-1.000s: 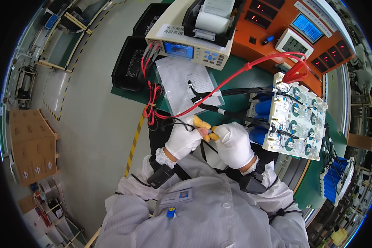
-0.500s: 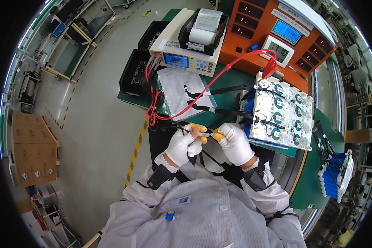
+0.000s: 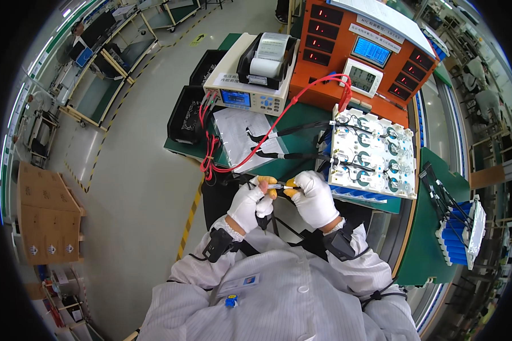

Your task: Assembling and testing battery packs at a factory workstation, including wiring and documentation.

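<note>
Both hands wear white gloves with yellow fingertips and meet in front of my torso, near the bench edge. My left hand (image 3: 251,204) is closed around a slim, pale, pen-like thing (image 3: 276,186) with a dark part toward its right end. On that right end my right hand (image 3: 314,199) pinches with thumb and forefinger. Its exact kind is too small to make out. A dark cable hangs by my left hand. Beyond my right hand sits a battery pack (image 3: 370,153) with a white top frame and blue cells, black cable bundles (image 3: 296,155) running leftward from it.
A red clip (image 3: 345,94) grips the pack's far corner, its red lead running to a cream meter (image 3: 247,85) carrying a paper roll. Behind stands an orange test box (image 3: 324,74) with displays. Black bins (image 3: 185,116) sit left; another blue pack (image 3: 459,236) lies right.
The view has turned slightly, so the bench equipment appears further left. My hands stay together on the pen-like thing, with the right one a little closer to the left.
</note>
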The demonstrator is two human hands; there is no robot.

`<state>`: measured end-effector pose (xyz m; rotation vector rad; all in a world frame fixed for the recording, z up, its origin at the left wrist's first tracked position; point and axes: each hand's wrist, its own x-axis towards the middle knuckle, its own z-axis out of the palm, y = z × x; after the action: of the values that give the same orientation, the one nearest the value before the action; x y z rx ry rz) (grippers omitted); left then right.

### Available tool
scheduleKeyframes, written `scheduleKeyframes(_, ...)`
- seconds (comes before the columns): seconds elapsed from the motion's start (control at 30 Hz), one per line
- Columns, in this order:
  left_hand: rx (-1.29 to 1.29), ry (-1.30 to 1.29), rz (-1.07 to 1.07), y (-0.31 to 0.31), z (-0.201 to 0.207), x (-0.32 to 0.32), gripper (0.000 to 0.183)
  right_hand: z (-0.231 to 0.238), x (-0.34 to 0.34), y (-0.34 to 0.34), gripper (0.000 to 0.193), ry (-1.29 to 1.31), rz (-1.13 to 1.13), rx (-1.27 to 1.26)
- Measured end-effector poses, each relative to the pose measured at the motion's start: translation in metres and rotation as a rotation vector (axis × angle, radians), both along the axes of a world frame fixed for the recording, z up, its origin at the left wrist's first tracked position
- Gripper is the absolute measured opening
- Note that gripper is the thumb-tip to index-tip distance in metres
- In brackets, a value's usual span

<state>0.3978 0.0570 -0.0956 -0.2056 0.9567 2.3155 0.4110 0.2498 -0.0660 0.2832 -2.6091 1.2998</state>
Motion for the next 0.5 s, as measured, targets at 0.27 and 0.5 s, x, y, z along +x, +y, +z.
scheduleKeyframes(0.27, -0.203, 0.096, 0.05, -0.002, 0.017, -0.006, 0.017, -0.001, -0.005, 0.0, 0.011, 0.123, 0.088, 0.071)
scheduleKeyframes(0.5, -0.35, 0.157, -0.014, -0.013, 0.017, -0.001, 0.012, -0.012, -0.006, -0.001, 0.016, 0.094, 0.073, 0.14)
